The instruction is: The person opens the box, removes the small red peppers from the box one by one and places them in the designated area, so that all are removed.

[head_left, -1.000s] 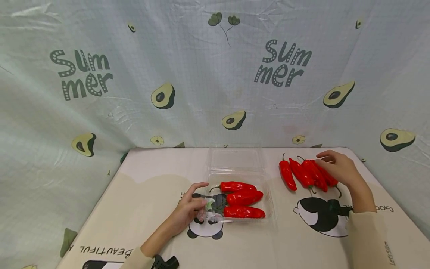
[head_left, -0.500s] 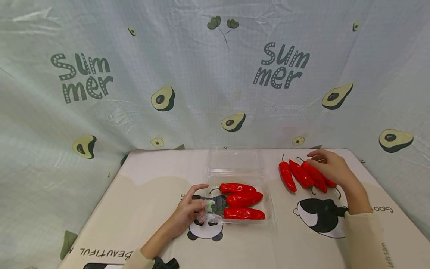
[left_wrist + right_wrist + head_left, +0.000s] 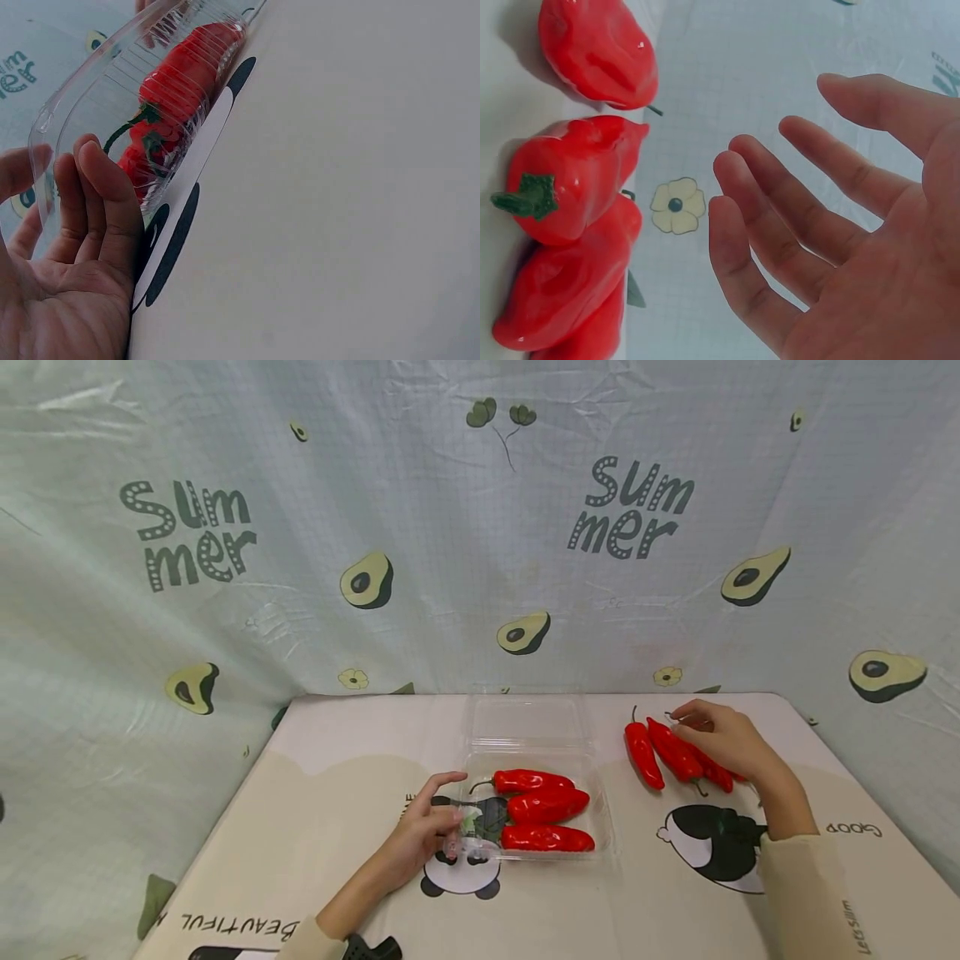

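Note:
In the head view a clear plastic clamshell container (image 3: 603,827) lies on the table with its lid (image 3: 528,720) folded back. Three red peppers (image 3: 548,806) lie inside it. My left hand (image 3: 416,831) holds the container's left side; in the left wrist view its fingers (image 3: 112,195) are at the clear wall. On the right, several red peppers (image 3: 641,756) lie side by side, stems pointing different ways. Above these hovers my right hand (image 3: 723,735), fingers loosely bent, partly covering the rightmost peppers. The right wrist view shows nothing between its fingers (image 3: 780,195), apart from the peppers (image 3: 574,180).
A pale tablecloth with printed panda figures (image 3: 459,872) covers the table. Behind it hangs a light curtain (image 3: 450,527) printed with avocados and lettering. A dark strap device (image 3: 372,947) sits at my left wrist.
My right hand has moved left over the row of peppers, toward the middle ones. The left hand and the container have stayed in place.

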`<state>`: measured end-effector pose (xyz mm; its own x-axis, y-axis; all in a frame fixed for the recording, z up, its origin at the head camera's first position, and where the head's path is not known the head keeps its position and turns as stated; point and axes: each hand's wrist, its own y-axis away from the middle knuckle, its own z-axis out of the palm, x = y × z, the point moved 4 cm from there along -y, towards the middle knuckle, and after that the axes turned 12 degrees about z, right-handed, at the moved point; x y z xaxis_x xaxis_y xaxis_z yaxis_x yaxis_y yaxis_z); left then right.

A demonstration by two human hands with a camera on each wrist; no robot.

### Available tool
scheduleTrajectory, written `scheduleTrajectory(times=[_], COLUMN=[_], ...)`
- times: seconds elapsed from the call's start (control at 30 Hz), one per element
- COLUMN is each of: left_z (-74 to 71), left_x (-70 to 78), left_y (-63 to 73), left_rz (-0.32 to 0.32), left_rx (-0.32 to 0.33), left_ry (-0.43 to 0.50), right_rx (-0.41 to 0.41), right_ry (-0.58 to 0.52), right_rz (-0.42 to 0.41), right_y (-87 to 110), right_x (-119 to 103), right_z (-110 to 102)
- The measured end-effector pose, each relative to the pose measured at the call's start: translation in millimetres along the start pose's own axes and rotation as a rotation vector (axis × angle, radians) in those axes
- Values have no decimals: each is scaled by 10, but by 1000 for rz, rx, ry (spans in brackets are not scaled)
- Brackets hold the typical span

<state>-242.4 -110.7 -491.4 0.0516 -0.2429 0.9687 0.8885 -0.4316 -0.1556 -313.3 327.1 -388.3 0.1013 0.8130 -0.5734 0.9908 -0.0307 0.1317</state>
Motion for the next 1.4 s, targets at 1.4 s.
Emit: scheduleTrajectory(times=[1.4], left_z=[-28], left_x=[6], left_y=[-11], left_rz=[16], left_rx=[10], left_ry=[-20], right_rx=[-114], right_ry=[67], right_rz=[-74], right_y=[-117], right_x=[-73], right_z=[428])
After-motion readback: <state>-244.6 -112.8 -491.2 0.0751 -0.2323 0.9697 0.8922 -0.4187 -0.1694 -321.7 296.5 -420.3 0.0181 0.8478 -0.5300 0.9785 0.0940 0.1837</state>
